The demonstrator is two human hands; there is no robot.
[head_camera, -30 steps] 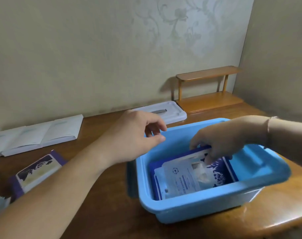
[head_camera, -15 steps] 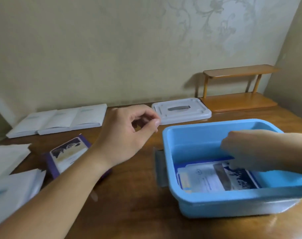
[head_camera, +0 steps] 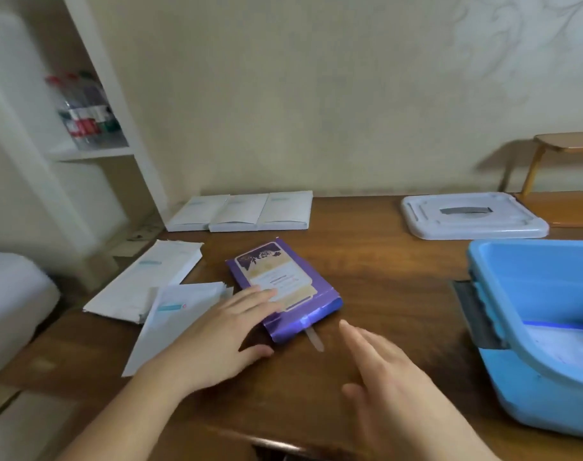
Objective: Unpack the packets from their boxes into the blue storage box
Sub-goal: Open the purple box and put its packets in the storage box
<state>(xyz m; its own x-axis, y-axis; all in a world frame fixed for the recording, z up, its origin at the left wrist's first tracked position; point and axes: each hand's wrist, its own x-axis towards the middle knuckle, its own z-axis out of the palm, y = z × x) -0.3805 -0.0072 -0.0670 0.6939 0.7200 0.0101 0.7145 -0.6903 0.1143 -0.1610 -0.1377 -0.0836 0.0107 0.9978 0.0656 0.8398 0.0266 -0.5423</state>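
Observation:
A purple box (head_camera: 285, 289) with a cream label lies flat in the middle of the wooden table. My left hand (head_camera: 223, 337) rests spread over its near left corner, fingertips on the label, thumb at the box's near end. My right hand (head_camera: 393, 384) hovers open just right of the box, fingers pointing at it, holding nothing. The blue storage box (head_camera: 503, 327) stands at the right edge, with white and blue packets (head_camera: 562, 344) lying in its bottom. A thin pale strip sticks out from under the purple box's near end.
Two flat white boxes (head_camera: 157, 287) lie left of the purple one, and a row of three white boxes (head_camera: 243, 212) lines the wall. The white lid (head_camera: 473, 216) sits at the back right beside a small wooden shelf (head_camera: 566, 181). Bottles stand on a white shelf unit at the left.
My view has swung left. My right hand has left the blue storage box and come over to the purple box. My left hand has dropped onto that box.

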